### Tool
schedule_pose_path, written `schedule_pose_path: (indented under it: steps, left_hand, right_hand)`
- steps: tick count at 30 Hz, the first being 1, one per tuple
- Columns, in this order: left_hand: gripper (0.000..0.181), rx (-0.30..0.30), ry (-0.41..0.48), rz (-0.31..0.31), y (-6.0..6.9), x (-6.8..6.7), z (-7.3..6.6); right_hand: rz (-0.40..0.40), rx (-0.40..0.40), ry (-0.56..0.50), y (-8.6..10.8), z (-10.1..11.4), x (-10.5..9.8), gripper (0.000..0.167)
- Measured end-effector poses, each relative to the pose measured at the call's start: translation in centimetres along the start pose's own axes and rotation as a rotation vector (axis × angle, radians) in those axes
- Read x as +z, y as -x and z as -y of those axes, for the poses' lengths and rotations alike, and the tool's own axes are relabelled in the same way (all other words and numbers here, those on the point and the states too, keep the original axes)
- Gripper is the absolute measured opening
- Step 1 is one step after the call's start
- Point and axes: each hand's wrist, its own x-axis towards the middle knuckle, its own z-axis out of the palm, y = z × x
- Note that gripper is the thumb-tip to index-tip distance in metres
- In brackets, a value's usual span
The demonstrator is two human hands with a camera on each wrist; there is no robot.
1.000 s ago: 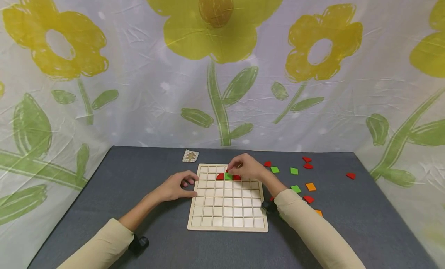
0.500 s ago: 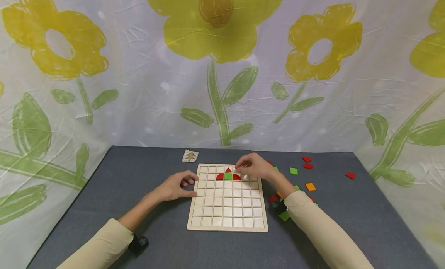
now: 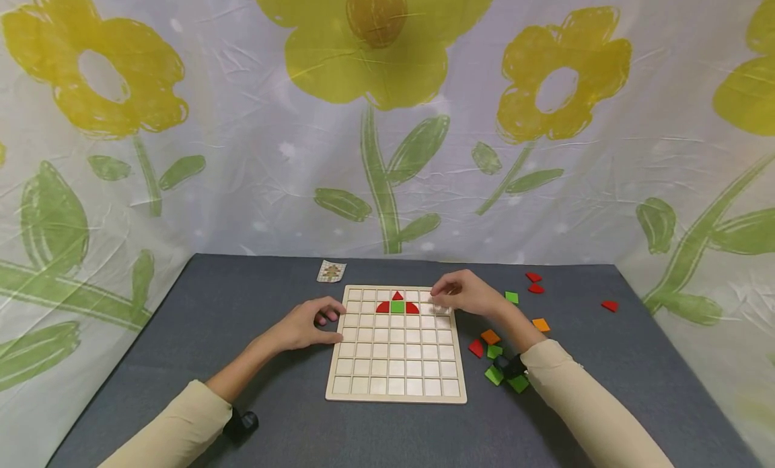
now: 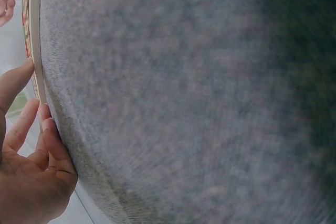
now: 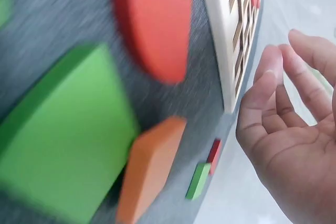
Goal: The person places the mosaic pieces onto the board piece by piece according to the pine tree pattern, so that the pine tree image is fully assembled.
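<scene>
A light wooden grid board lies on the dark table. Near its top are a red triangle, a green square below it, and red rounded pieces to the left and right of the square. My left hand touches the board's left edge with thumb and fingertips; the left wrist view shows them against the rim. Over the board's upper right corner is my right hand. Its fingers are loosely curved, and the right wrist view shows nothing between them.
Right of the board lie loose pieces: a red one, an orange square, several green squares and, further back, red pieces. A small patterned card lies behind the board. A flowered cloth hangs behind the table.
My right hand has left the red triangle in the board's top row and moved right, towards the board's upper right corner. My left hand stays at the left edge.
</scene>
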Motion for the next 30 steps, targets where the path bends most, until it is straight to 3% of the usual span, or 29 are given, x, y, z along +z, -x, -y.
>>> schedule_pose_path:
  steps: [19,30]
  left_hand:
    - [0.045,-0.029,-0.004,-0.003,0.0,0.0,-0.2]
    - [0.045,-0.031,-0.002,-0.005,0.1,0.1,-0.5]
  right_hand:
    - [0.038,0.081,0.018,6.4,-2.2,-3.7,0.023]
    - [0.076,0.03,0.025,8.1,-2.3,-4.3,0.027]
